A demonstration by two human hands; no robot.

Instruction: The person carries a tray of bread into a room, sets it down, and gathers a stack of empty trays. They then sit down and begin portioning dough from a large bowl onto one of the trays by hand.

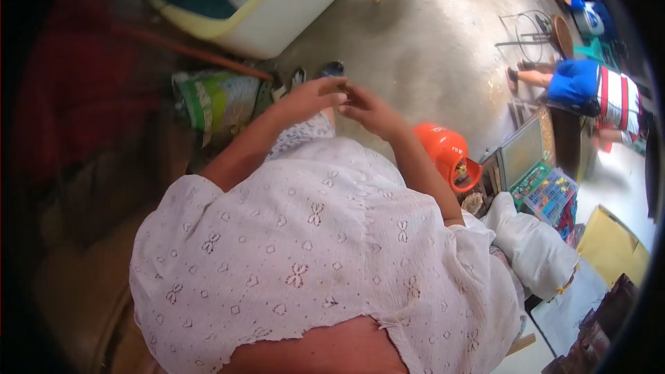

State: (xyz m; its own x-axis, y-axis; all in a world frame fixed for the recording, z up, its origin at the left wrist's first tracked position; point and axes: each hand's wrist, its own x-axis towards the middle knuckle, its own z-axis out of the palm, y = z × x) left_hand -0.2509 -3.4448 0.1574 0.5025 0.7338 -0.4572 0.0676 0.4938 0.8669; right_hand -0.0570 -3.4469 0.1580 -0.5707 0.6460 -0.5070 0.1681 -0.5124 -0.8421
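Your two bare hands meet in front of you, above the pale concrete floor [429,48]. Your left hand [315,97] reaches in from the left with its fingers stretched forward, and your right hand [370,112] comes in from the right; the fingertips of both touch each other at the middle. You cannot tell from this view whether anything small is pinched between them: nothing shows in either hand, and neither is clenched into a fist.

Below your arms lies your loose white eyelet-patterned cotton blouse [312,249], filling the lower middle of the view. Just beside your right forearm stands a round orange gas cylinder with a ring handle [447,154]. To the left of your left hand lies a crumpled green and white printed plastic sack [215,100], and beyond it stands a cream plastic tub with a teal inside [256,0].

Well apart, at the right edge, another person in a blue and red-striped garment [589,86] crouches on the floor.
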